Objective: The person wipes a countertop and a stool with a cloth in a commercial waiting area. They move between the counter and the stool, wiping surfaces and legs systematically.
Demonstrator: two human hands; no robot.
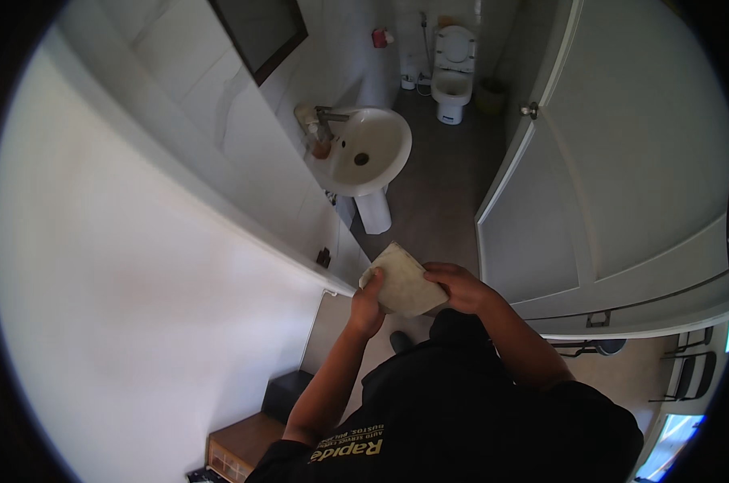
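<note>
A folded, cream-coloured cloth [406, 283] is held out in front of my body, at the doorway of a small bathroom. My left hand [368, 304] grips its left edge, with the thumb lying on top. On the opposite edge my right hand [459, 287] holds on, thumb and fingers closed on the cloth. The undersides of both hands are hidden. Beyond the cloth stands a white pedestal sink [390, 165] with a grey tap [331, 115] and a bottle [319, 145] at its left side.
An open white door [646, 161] with a round knob [529, 110] is on the right. Farther back are a toilet [451, 87] with its lid up and a bin [490, 97]. A white wall [131, 266] runs along my left, a brown wooden cabinet [248, 441] low beside it.
</note>
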